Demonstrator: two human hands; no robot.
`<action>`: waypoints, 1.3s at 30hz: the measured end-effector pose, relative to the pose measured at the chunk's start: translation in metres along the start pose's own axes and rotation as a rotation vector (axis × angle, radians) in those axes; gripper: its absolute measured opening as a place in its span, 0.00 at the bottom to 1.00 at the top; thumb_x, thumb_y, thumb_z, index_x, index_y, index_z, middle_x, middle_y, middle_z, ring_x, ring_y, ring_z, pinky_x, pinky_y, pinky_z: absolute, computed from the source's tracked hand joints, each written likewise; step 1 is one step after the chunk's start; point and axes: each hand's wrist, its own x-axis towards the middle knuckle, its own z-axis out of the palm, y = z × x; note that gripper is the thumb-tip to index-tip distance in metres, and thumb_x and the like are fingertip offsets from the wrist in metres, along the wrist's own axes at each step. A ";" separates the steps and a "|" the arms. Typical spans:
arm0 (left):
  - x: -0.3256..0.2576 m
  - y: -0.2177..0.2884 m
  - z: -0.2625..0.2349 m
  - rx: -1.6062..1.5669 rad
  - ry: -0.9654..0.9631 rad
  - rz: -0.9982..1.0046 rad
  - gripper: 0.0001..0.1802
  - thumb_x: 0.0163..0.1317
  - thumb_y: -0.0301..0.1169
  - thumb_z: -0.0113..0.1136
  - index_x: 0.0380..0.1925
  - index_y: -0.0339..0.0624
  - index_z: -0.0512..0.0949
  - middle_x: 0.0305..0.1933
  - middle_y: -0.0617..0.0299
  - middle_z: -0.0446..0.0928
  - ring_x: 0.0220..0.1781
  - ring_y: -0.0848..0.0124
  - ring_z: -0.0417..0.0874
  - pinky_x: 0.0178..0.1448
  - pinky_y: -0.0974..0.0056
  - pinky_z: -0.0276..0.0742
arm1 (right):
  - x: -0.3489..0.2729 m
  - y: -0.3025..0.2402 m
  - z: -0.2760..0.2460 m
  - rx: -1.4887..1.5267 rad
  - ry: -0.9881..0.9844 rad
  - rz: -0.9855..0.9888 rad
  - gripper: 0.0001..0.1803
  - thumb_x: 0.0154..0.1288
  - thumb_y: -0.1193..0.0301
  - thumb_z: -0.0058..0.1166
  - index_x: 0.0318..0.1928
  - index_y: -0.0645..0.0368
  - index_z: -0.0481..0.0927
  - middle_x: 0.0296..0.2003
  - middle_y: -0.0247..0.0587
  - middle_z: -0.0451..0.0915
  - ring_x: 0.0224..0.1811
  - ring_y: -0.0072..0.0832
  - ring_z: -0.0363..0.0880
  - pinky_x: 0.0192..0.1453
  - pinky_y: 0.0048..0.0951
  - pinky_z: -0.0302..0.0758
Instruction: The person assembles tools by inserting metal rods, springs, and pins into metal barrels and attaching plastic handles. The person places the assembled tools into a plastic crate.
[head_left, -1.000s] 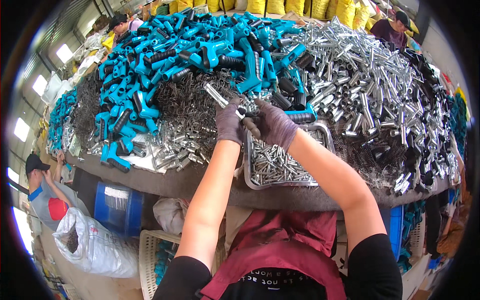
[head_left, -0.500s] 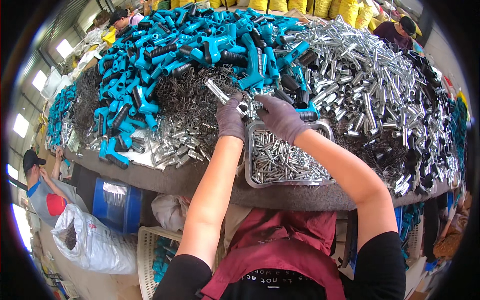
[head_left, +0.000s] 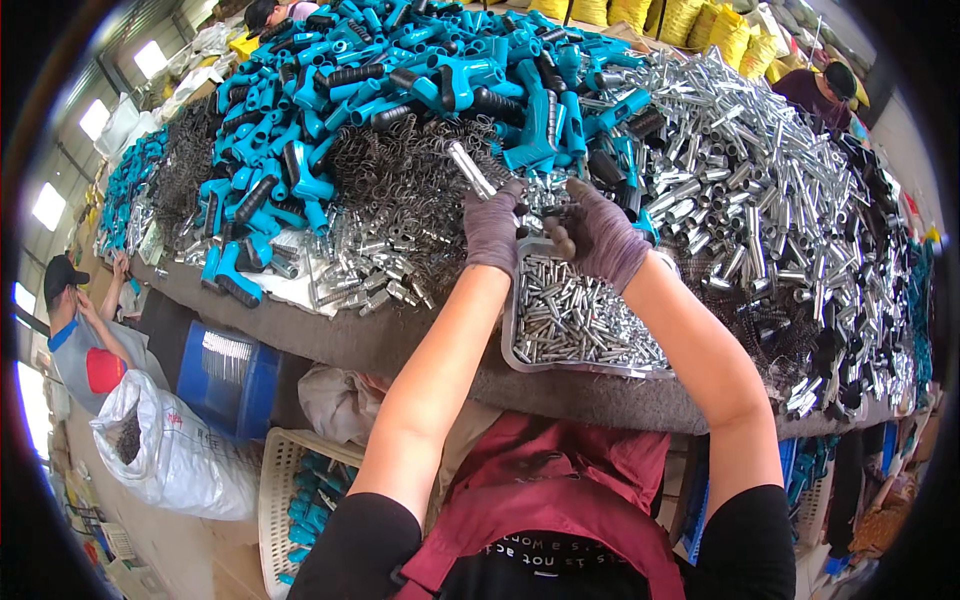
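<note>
Both gloved hands meet above the tray [head_left: 520, 345] of small pins: left hand [head_left: 493, 228] grips a metal tube [head_left: 468, 167], right hand [head_left: 597, 232] pinches something small at its end; large piles of handles [head_left: 400, 70] and tubes [head_left: 740, 190] await.

gloved hands [head_left: 545, 232], metal tube [head_left: 470, 170], parts tray [head_left: 512, 330]

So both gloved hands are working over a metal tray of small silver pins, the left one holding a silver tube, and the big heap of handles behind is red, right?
Not quite: the handles heaped behind are teal-blue with black grips, not red, as the head view shows. The rest holds: both gloved hands work above the metal tray of small silver pins, and the left hand holds a silver tube, with the right hand close beside it.
</note>
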 end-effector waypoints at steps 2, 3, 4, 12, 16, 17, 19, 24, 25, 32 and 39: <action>0.002 -0.006 -0.003 -0.024 -0.006 -0.022 0.16 0.47 0.28 0.65 0.35 0.42 0.69 0.22 0.67 0.70 0.19 0.76 0.70 0.19 0.69 0.64 | 0.012 -0.002 -0.008 -0.059 -0.089 -0.002 0.18 0.67 0.57 0.45 0.35 0.62 0.69 0.21 0.45 0.74 0.15 0.31 0.72 0.19 0.30 0.74; 0.001 -0.008 -0.005 -0.043 -0.010 -0.056 0.16 0.48 0.28 0.65 0.35 0.43 0.69 0.22 0.67 0.70 0.19 0.76 0.70 0.20 0.69 0.65 | 0.011 -0.002 -0.007 -0.113 -0.170 0.004 0.17 0.67 0.59 0.45 0.32 0.62 0.68 0.20 0.44 0.73 0.15 0.31 0.72 0.19 0.30 0.74; 0.003 -0.009 -0.006 0.025 0.016 -0.099 0.16 0.48 0.28 0.65 0.35 0.42 0.69 0.21 0.67 0.70 0.19 0.76 0.69 0.20 0.69 0.65 | 0.010 -0.001 -0.005 -0.218 -0.062 -0.025 0.13 0.67 0.63 0.46 0.37 0.62 0.71 0.22 0.41 0.73 0.16 0.26 0.70 0.22 0.28 0.74; -0.009 0.008 -0.009 0.102 0.016 -0.135 0.17 0.54 0.33 0.63 0.41 0.44 0.70 0.28 0.64 0.74 0.20 0.74 0.73 0.17 0.69 0.65 | -0.019 0.004 -0.023 -2.203 0.071 -1.542 0.18 0.59 0.71 0.51 0.52 0.51 0.72 0.30 0.43 0.75 0.34 0.37 0.78 0.37 0.37 0.75; -0.015 0.010 -0.030 0.355 -0.141 0.005 0.19 0.55 0.38 0.63 0.42 0.41 0.69 0.29 0.64 0.75 0.21 0.75 0.73 0.20 0.70 0.67 | -0.045 -0.001 -0.033 -1.425 0.130 -1.041 0.19 0.56 0.66 0.58 0.49 0.50 0.73 0.29 0.38 0.76 0.25 0.31 0.75 0.31 0.27 0.74; -0.018 0.008 -0.034 0.355 -0.152 -0.001 0.19 0.55 0.38 0.63 0.42 0.41 0.69 0.29 0.64 0.75 0.21 0.75 0.73 0.20 0.70 0.67 | -0.045 -0.008 -0.046 -1.222 0.029 -0.993 0.17 0.58 0.65 0.57 0.47 0.54 0.74 0.26 0.32 0.75 0.22 0.21 0.70 0.27 0.21 0.70; -0.025 0.004 -0.052 0.593 -0.191 0.173 0.23 0.55 0.38 0.63 0.45 0.36 0.69 0.29 0.56 0.76 0.32 0.66 0.78 0.37 0.61 0.73 | -0.093 -0.018 -0.033 -0.874 0.003 -0.742 0.15 0.60 0.65 0.57 0.45 0.57 0.76 0.23 0.25 0.71 0.20 0.13 0.63 0.23 0.15 0.64; -0.109 0.042 -0.038 1.037 -0.552 0.053 0.23 0.51 0.37 0.64 0.44 0.35 0.72 0.38 0.47 0.77 0.40 0.55 0.79 0.45 0.58 0.72 | -0.132 -0.025 -0.070 -0.856 -0.020 -0.846 0.14 0.61 0.67 0.51 0.42 0.64 0.77 0.22 0.25 0.71 0.19 0.11 0.64 0.21 0.16 0.60; -0.125 0.041 -0.036 1.123 -0.674 0.091 0.23 0.50 0.36 0.64 0.44 0.36 0.72 0.39 0.46 0.77 0.42 0.53 0.79 0.46 0.57 0.72 | -0.136 -0.018 -0.076 -0.961 0.022 -0.929 0.13 0.60 0.67 0.51 0.41 0.63 0.77 0.24 0.27 0.74 0.22 0.13 0.69 0.24 0.17 0.65; -0.214 0.002 -0.052 0.698 -1.056 -0.330 0.27 0.52 0.34 0.61 0.52 0.33 0.69 0.45 0.54 0.76 0.51 0.66 0.75 0.53 0.65 0.70 | -0.191 0.100 -0.131 -1.099 -0.029 -0.661 0.13 0.60 0.65 0.53 0.41 0.59 0.76 0.29 0.43 0.78 0.32 0.30 0.78 0.38 0.29 0.74; -0.248 -0.034 -0.049 0.673 -1.081 -0.822 0.24 0.58 0.33 0.54 0.55 0.37 0.68 0.33 0.65 0.74 0.28 0.81 0.71 0.32 0.78 0.67 | -0.265 0.180 -0.256 -0.854 0.419 -0.454 0.21 0.63 0.63 0.52 0.54 0.58 0.71 0.34 0.37 0.78 0.33 0.22 0.76 0.39 0.25 0.74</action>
